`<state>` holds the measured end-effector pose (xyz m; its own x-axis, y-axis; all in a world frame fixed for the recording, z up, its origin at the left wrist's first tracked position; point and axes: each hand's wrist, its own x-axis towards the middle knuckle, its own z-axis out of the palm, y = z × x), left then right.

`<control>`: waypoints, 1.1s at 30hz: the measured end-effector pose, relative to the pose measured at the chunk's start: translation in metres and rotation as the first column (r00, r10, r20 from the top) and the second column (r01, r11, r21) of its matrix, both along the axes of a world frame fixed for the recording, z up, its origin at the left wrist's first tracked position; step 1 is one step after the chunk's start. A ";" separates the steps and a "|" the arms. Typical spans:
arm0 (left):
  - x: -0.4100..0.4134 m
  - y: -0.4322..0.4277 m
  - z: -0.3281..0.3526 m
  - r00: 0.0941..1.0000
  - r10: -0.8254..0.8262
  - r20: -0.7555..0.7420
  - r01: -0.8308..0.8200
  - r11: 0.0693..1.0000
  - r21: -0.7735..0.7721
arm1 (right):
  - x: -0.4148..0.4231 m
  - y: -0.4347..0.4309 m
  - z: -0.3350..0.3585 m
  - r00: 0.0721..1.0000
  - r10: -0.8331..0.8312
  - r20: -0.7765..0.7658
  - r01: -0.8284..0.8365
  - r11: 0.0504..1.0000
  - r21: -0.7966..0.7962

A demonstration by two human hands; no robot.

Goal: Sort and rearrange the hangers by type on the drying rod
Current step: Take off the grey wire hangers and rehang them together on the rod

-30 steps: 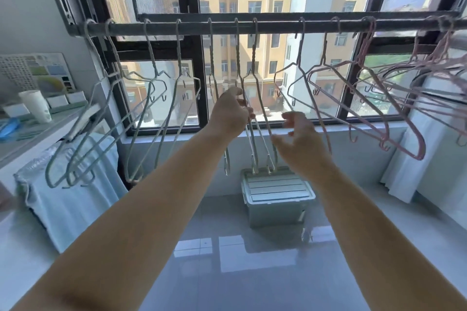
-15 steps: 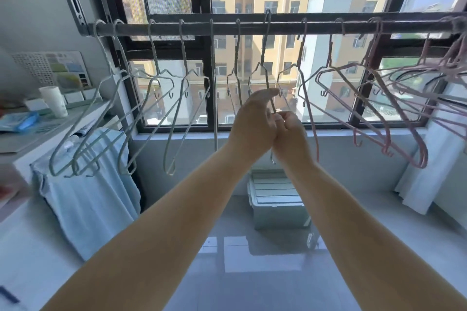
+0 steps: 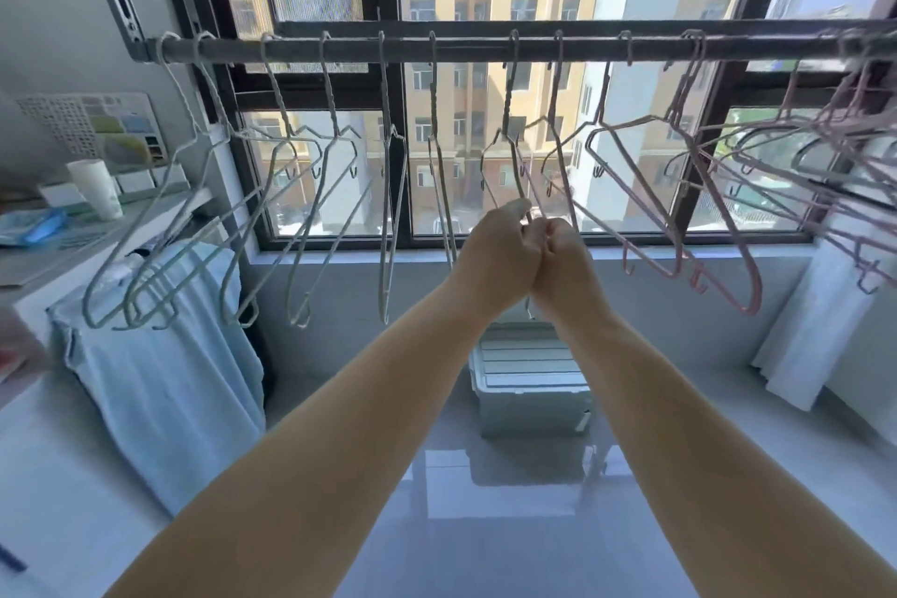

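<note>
A dark drying rod (image 3: 485,48) runs across the window. Several pale green wire hangers (image 3: 204,228) hang along its left half. Several pink wire hangers (image 3: 679,204) hang on its right half, bunched at the far right. In the middle hangs a pale hanger (image 3: 507,146) whose hook sits on the rod. My left hand (image 3: 495,253) and my right hand (image 3: 563,262) are pressed together below it, both closed around this hanger's lower wires. Its bottom end pokes out under my hands.
A grey lidded storage box (image 3: 529,379) stands on the shiny floor under the window. A light blue cloth (image 3: 165,374) drapes over a unit at left, beside a counter with a white cup (image 3: 97,189). White fabric (image 3: 815,325) hangs at right.
My hands, apart a second ago, have come together on the middle hanger. That hanger has shifted right along the rod, leaving a gap to the pale green ones.
</note>
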<state>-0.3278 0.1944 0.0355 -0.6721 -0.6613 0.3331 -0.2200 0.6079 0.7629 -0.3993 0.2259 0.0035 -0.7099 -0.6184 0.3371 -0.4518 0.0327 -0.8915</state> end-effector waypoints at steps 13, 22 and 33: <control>0.030 -0.038 -0.010 0.973 0.221 -0.069 -0.220 0.975 0.024 | 0.066 0.024 0.010 0.844 -0.003 -0.537 0.032 0.998 0.045; 0.035 -0.055 -0.006 0.980 0.089 -0.178 -0.036 0.958 0.284 | 0.069 -0.015 -0.023 0.984 0.168 -0.051 -0.157 0.973 0.169; 0.034 -0.056 0.002 0.971 -0.014 -0.239 0.103 0.926 0.363 | 0.075 -0.017 -0.018 0.993 0.037 -0.108 -0.029 0.997 0.076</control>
<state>-0.2941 0.1383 0.0371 -0.6487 -0.7284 0.2205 0.0135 0.2786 0.9603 -0.3247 0.2088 -0.0142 -0.6498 -0.6673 0.3639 -0.5484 0.0802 -0.8324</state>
